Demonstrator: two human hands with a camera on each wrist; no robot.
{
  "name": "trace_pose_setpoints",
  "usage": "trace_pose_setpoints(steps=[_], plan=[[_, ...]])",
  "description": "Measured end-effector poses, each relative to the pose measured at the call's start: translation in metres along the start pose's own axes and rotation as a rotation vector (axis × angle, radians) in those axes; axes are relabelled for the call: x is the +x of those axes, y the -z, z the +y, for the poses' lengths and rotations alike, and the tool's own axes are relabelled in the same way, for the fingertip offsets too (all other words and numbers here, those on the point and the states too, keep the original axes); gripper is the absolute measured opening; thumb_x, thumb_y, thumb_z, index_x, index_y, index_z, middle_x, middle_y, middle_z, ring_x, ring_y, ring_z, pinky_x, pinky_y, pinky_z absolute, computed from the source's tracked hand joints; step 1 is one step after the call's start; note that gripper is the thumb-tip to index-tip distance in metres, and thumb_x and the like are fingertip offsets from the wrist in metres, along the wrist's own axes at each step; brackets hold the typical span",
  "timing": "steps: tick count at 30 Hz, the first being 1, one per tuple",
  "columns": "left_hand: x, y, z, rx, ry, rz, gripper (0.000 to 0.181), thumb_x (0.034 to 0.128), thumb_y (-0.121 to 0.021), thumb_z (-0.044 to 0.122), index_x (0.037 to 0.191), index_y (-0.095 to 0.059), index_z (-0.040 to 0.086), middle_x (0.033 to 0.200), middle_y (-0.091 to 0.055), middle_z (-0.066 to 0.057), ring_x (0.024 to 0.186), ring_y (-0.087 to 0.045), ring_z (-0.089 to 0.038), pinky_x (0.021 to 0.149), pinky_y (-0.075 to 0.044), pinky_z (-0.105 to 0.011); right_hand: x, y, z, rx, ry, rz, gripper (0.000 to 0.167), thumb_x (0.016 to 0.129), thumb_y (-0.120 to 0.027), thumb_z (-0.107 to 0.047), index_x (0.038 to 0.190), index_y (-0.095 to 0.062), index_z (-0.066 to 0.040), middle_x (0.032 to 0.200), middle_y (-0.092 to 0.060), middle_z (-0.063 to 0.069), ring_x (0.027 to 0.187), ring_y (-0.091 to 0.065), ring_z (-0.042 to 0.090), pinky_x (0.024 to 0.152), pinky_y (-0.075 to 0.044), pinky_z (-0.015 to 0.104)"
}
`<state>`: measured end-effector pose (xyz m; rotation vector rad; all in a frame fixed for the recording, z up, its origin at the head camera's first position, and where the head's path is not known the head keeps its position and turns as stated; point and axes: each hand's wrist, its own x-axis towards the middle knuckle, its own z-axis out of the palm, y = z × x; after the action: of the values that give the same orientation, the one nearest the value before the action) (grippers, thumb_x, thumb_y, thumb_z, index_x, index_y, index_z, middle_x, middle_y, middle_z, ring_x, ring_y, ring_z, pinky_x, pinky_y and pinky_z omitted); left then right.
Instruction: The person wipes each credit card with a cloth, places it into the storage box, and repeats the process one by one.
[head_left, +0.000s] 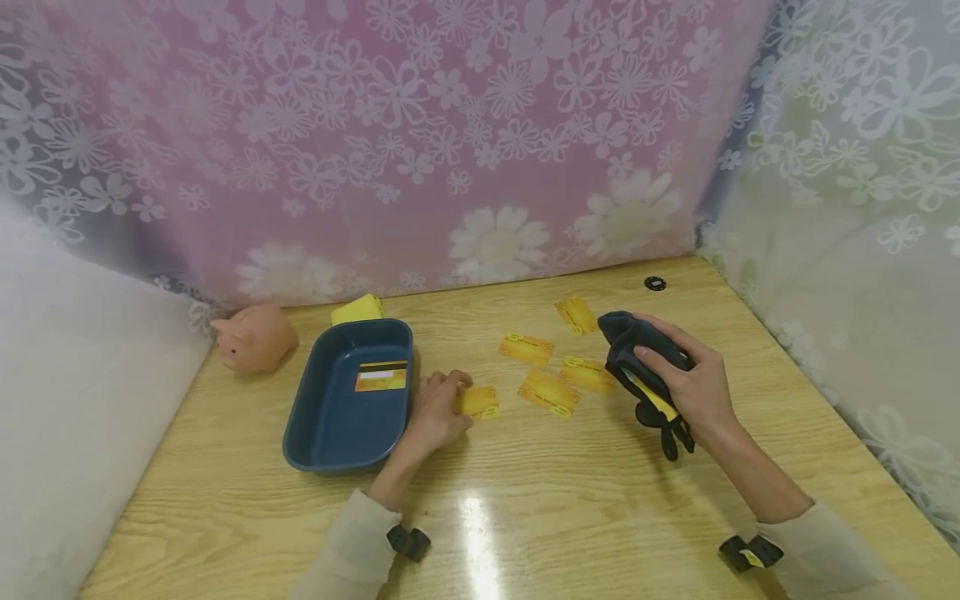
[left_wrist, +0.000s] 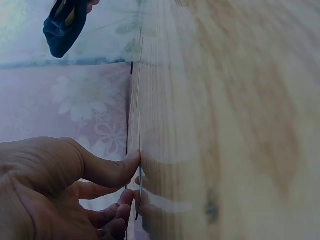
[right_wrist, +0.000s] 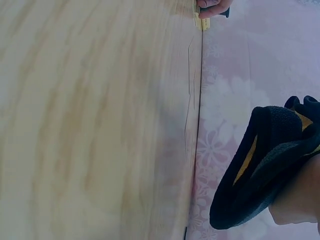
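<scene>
My left hand (head_left: 438, 410) is at the tray's right side, its thumb and fingertips on the left edges of a yellow-orange card (head_left: 480, 402). In the left wrist view this card (left_wrist: 140, 172) is edge-on at the thumb and curled fingers. Several similar cards lie to its right, among them one card (head_left: 550, 393) nearby and another (head_left: 576, 315) farther back. Above the table, my right hand (head_left: 701, 383) grips a dark soft cloth pouch (head_left: 645, 342) with dangling dark ends. Yellow shows through the opening of the pouch (right_wrist: 265, 155); what it is cannot be told.
A dark blue tray (head_left: 300, 433) stands left of the left hand, with a striped card (head_left: 381, 376) inside. Beyond its left side sits a pink piggy bank (head_left: 258, 339). Behind it is a yellow item (head_left: 357, 309). A black chip (head_left: 656, 283) lies at the back right.
</scene>
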<state>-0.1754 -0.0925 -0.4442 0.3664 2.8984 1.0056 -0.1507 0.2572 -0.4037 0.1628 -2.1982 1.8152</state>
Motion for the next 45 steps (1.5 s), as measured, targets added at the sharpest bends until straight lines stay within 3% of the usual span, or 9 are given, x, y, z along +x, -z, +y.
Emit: trace_pose_setpoints(steps=[7,16,23,28,32,36,41,45], plan=[[0.0003,-0.0019,0.0043,0.04,0.073,-0.053,0.046,0.0808,-0.089,0.007,0.12,-0.065,0.004,0.11,-0.059,-0.015,0.11,-0.041,-0.035,0.103,-0.035,-0.053,-0.0012,-0.0021,0.0006,-0.024,-0.023,-0.003,0.045,0.102,-0.07,-0.02,0.146,-0.063,-0.014,0.141,-0.063,-0.01,0.117,-0.065,0.004,0.086,-0.058,0.018],[-0.0021,-0.0042,0.0029,0.017,0.058,-0.046,0.027,0.0851,-0.086,0.006,0.102,-0.064,0.007,0.12,-0.048,-0.015,0.112,-0.039,-0.035,0.105,-0.034,-0.054,-0.001,-0.0008,0.0008,-0.025,-0.008,0.004,0.045,0.101,-0.071,-0.019,0.145,-0.063,-0.013,0.141,-0.064,-0.009,0.117,-0.065,0.004,0.088,-0.058,0.018],[0.0008,-0.005,0.0035,0.036,0.029,-0.012,0.043,0.0816,-0.087,0.003,0.112,-0.057,0.008,0.108,-0.053,-0.013,0.101,-0.04,-0.033,0.098,-0.035,-0.051,-0.002,-0.001,0.0004,-0.026,-0.017,0.011,0.045,0.101,-0.071,-0.019,0.145,-0.063,-0.015,0.141,-0.063,-0.009,0.118,-0.065,0.004,0.087,-0.058,0.017],[0.0019,-0.0058,0.003,-0.01,0.055,-0.02,0.05,0.0799,-0.088,0.0,0.119,-0.057,0.005,0.113,-0.054,-0.018,0.107,-0.04,-0.035,0.1,-0.033,-0.054,-0.0026,-0.0019,0.001,-0.031,-0.005,0.005,0.045,0.102,-0.07,-0.018,0.145,-0.063,-0.014,0.143,-0.063,-0.007,0.118,-0.065,0.004,0.088,-0.057,0.017],[0.0001,-0.0055,0.0031,-0.019,0.061,-0.02,0.042,0.0823,-0.086,0.001,0.118,-0.064,0.004,0.12,-0.056,-0.02,0.11,-0.04,-0.036,0.101,-0.032,-0.055,-0.0032,-0.0022,0.0011,-0.04,-0.009,0.004,0.045,0.102,-0.07,-0.02,0.145,-0.063,-0.015,0.143,-0.062,-0.008,0.118,-0.064,0.003,0.088,-0.057,0.017],[-0.0027,-0.0047,0.0027,0.0,0.068,0.005,0.034,0.0837,-0.085,0.004,0.113,-0.068,0.006,0.12,-0.052,-0.018,0.113,-0.041,-0.036,0.1,-0.034,-0.053,-0.0029,-0.003,0.0006,-0.029,-0.018,-0.002,0.045,0.101,-0.071,-0.021,0.146,-0.063,-0.016,0.144,-0.062,-0.007,0.118,-0.064,0.003,0.087,-0.058,0.017],[-0.0054,-0.0039,0.0043,0.064,0.076,0.054,0.048,0.0817,-0.089,0.011,0.12,-0.061,0.005,0.116,-0.054,-0.02,0.115,-0.047,-0.038,0.098,-0.041,-0.053,-0.0021,-0.0044,0.0006,0.008,-0.017,-0.004,0.045,0.101,-0.071,-0.018,0.145,-0.064,-0.014,0.146,-0.062,-0.002,0.119,-0.064,0.004,0.087,-0.058,0.017],[-0.0057,-0.0046,0.0059,0.085,0.065,0.054,0.051,0.0808,-0.09,0.011,0.121,-0.06,0.004,0.113,-0.057,-0.022,0.112,-0.048,-0.04,0.097,-0.041,-0.053,-0.0023,-0.0065,0.0013,0.022,-0.01,-0.008,0.045,0.1,-0.072,-0.015,0.145,-0.064,-0.012,0.145,-0.062,-0.003,0.12,-0.064,0.003,0.089,-0.057,0.017]])
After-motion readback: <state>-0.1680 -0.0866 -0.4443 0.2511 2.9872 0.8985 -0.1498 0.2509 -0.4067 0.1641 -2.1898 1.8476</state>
